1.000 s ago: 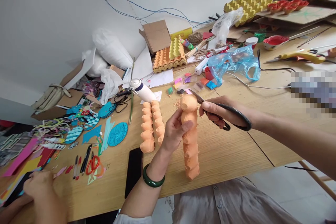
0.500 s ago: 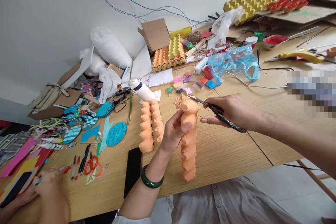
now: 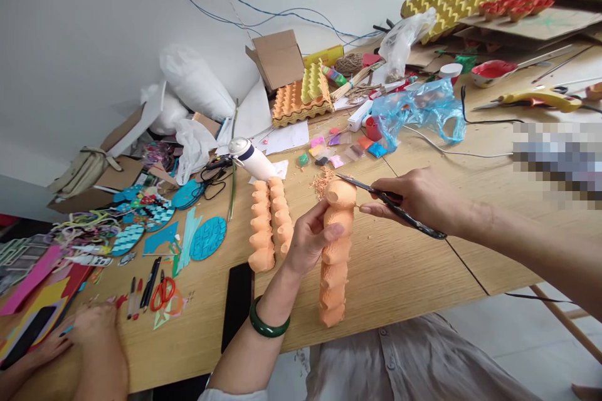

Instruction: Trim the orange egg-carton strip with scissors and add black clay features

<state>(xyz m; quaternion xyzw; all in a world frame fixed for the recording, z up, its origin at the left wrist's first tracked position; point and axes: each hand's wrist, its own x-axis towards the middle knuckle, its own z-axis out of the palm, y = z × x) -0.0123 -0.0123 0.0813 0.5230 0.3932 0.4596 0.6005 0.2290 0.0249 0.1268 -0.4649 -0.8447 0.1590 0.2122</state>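
My left hand (image 3: 313,235) is wrapped round an orange egg-carton strip (image 3: 335,254), a column of joined cups held upright over the table's front edge. My right hand (image 3: 411,197) grips black-handled scissors (image 3: 399,210), whose blades lie across the top cup of the strip. Whether the blades are parted is hard to make out. Small orange scraps (image 3: 323,182) lie in a heap just behind the strip. To the left, two more orange strips (image 3: 261,225) rest side by side on the table.
A black phone (image 3: 237,301) lies left of my forearm. A white bottle (image 3: 254,160) stands behind the strips. Orange-handled scissors (image 3: 162,293) and pens are farther left, near another person's hands (image 3: 89,326). A blue plastic bag (image 3: 418,113) and stacked egg trays (image 3: 301,100) are at the back.
The strip's lower end has swung slightly left and its top a little right. The scissors have shifted slightly right and down with my right hand. The other person's hands have moved slightly.
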